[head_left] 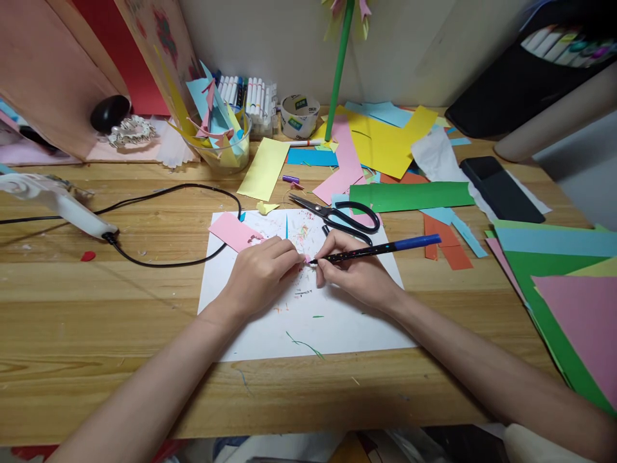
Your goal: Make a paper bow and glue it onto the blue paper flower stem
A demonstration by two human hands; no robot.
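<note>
My left hand (264,270) rests on a white sheet (308,321) with its fingers pinched on a tiny pink paper piece (306,258). My right hand (351,267) is closed round a black pen with a blue cap (380,249); its tip touches that pink piece. A pink paper strip (232,230) lies just left of my left hand. Black scissors (337,213) lie just beyond my right hand.
Coloured paper sheets (569,289) are stacked at the right and scattered at the back. A glue gun (58,202) with a black cord lies at the left. A tape roll (299,116), markers (245,93), a paper-filled tub (222,138) and a black phone (501,188) stand behind.
</note>
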